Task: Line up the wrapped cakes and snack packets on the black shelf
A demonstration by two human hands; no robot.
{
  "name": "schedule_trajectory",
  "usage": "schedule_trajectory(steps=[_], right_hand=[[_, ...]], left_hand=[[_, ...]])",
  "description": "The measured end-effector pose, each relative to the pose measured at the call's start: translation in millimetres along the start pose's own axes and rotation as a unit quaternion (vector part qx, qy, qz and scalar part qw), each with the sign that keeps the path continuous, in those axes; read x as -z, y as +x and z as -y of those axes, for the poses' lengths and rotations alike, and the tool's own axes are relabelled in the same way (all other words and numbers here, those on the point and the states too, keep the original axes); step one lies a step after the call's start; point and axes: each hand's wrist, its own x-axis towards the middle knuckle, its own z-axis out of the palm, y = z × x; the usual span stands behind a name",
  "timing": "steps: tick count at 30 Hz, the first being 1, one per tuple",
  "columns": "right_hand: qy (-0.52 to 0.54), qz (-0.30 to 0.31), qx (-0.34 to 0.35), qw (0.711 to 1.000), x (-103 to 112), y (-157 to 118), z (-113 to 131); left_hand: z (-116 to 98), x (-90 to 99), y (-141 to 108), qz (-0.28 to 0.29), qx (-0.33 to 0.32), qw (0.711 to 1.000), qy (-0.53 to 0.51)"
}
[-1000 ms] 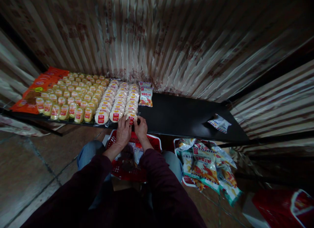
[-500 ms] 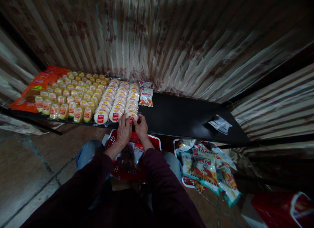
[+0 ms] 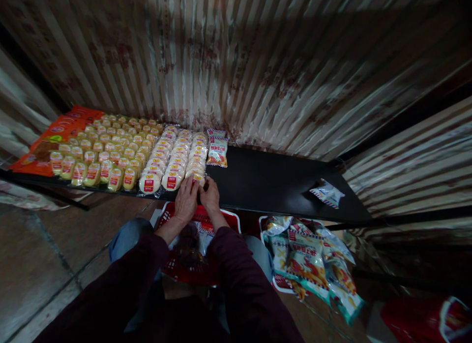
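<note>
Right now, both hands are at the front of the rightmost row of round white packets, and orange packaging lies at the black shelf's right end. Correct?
Not quite: the head view shows the orange packaging at the left end of the black shelf. The left hand and right hand are at the front of that row.

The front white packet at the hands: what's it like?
The front white packet is round, in shiny clear wrap with yellow and red print, partly hidden. It appears tilted back, overlapping the one behind, near the front edge of the black shelf. The left hand touches its left; the right hand is at its right.
</note>
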Motion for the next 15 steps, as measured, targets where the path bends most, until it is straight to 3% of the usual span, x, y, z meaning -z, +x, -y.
schedule_trajectory(steps=[15], right_hand=[[-0.025, 0.017, -0.025, 0.999, -2.7, 4.5, 7.1]], left_hand=[[1.8, -2.1, 6.7, 0.003, 0.001, 1.000, 0.028]])
